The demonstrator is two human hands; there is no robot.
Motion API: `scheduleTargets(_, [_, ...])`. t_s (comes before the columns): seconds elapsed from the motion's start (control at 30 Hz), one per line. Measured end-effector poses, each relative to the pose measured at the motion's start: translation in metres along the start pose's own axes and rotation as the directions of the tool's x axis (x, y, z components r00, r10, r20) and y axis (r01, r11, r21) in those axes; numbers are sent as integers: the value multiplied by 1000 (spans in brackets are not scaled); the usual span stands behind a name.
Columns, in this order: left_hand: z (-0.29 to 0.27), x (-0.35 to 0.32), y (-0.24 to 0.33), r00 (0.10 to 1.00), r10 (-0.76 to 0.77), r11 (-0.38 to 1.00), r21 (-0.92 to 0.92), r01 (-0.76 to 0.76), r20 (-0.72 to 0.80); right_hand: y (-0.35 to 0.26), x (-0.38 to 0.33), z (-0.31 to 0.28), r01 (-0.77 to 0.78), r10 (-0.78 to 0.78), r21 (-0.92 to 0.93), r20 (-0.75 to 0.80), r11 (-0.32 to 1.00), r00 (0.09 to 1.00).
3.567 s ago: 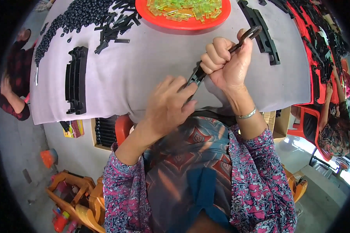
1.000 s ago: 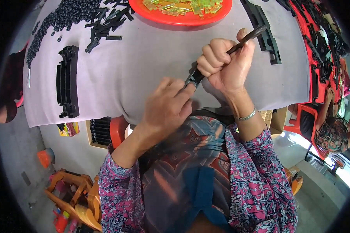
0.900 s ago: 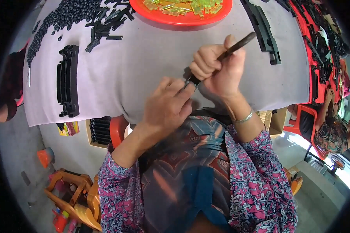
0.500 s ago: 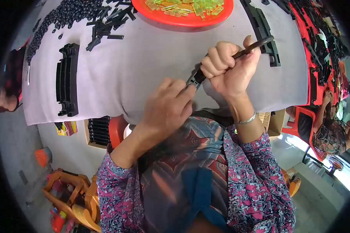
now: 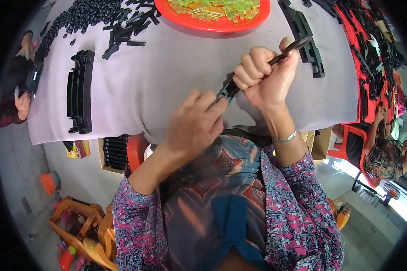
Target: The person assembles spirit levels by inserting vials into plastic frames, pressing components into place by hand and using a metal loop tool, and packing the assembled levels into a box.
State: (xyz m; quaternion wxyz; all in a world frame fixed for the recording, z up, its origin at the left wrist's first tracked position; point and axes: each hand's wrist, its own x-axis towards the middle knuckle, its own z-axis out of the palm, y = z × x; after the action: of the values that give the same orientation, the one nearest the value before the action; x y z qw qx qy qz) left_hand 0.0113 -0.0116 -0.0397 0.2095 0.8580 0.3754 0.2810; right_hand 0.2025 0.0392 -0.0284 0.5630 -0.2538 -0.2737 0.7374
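Note:
In a closed fist, my right hand [image 5: 267, 74] grips a dark hand tool [image 5: 299, 44], its curved handle poking out past the thumb at the upper right. Its kind is uncertain; it resembles pliers or scissors. The tool's grey and black lower end [image 5: 228, 91] meets my left hand [image 5: 196, 115], whose fingers are bent and pressed together there. What the left fingers pinch is hidden. Both hands are above the near part of the cloth-covered table [image 5: 135, 81]. Right of the fist lies a long black plastic part [image 5: 304, 38]; a similar black part [image 5: 80, 92] lies at the left.
A red-orange tray [image 5: 212, 27] of yellow-green clear pieces stands at the far side. Small black pieces [image 5: 88, 16] and black strips [image 5: 131, 27] are heaped beside it. Another person's hand [image 5: 22, 105] is at the left edge. A red-covered table [image 5: 364, 90] holds black parts.
The tool's handle end has shifted slightly up and left with my right hand. At the left edge, another person's hands have come into view with a dark object. My left hand stays nearly still.

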Motion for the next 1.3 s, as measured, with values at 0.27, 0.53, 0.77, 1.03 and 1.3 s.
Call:
scheduleTargets(0.27, [0,-1,-1,1000,-5,1000,-29,5,16,3,0,5,18,-21,-52,-59,999,998])
scheduleTargets(0.53, [2,1,-1,1000,2,1000,-1,-2,-16,2,1,6,15,-19,-63,-66,998,998])
scheduleTargets(0.77, [1,2,-2,1000,6,999,-41,-7,-20,2,2,9,15,-25,-94,-103,995,994])
scheduleTargets(1.03, [1,-1,-2,998,61,998,16,-61,-31,4,2,15,10,-22,-81,-143,997,989])
scheduleTargets(1.3, [-2,0,2,997,56,998,18,-55,-54,-11,1,4,68,-59,103,-87,992,994])
